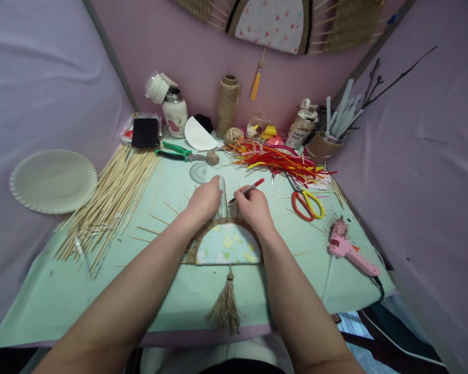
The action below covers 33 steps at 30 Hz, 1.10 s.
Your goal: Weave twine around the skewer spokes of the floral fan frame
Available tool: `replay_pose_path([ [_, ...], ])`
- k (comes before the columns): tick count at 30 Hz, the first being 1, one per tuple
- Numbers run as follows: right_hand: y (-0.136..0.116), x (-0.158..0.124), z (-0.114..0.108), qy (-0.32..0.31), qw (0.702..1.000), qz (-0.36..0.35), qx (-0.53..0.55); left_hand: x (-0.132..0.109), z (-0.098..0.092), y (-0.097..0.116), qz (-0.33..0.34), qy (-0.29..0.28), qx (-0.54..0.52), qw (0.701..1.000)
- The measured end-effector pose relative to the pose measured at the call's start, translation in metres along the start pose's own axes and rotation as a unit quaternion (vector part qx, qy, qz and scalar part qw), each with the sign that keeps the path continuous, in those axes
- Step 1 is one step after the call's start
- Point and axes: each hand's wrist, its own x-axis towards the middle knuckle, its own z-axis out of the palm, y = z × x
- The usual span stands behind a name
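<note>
A half-round panel (228, 244) covered in pale floral fabric lies at the front of the table, edged with brown twine. Thin wooden sticks (158, 218) fan out from its curved edge, and a twine tassel (226, 306) hangs from its straight side. My left hand (207, 198) is closed on a clear ruler (222, 195) standing out from the top of the curve. In my right hand (253, 209) is a red pen (257, 184), its dark tip pointing left beside the ruler. Both forearms cover parts of the sticks and panel.
Left lie a heap of bamboo sticks (113, 192) and a paper plate (53, 182). Behind are green-handled pliers (179, 153), a protractor (198, 172), a bottle (175, 115) and a twine spool (228, 106). Right are scissors (303, 206), red-orange strands (281, 161) and a pink glue gun (349, 248).
</note>
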Motion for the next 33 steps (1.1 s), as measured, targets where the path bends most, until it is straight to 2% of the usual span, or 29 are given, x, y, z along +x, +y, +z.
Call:
replay_pose_path([
  [33, 0.0016, -0.0005, 0.0009, -0.004, 1.0, -0.005, -0.01, 0.0003, 0.0009, 0.0002, -0.001, -0.002, 0.019, 1.0],
])
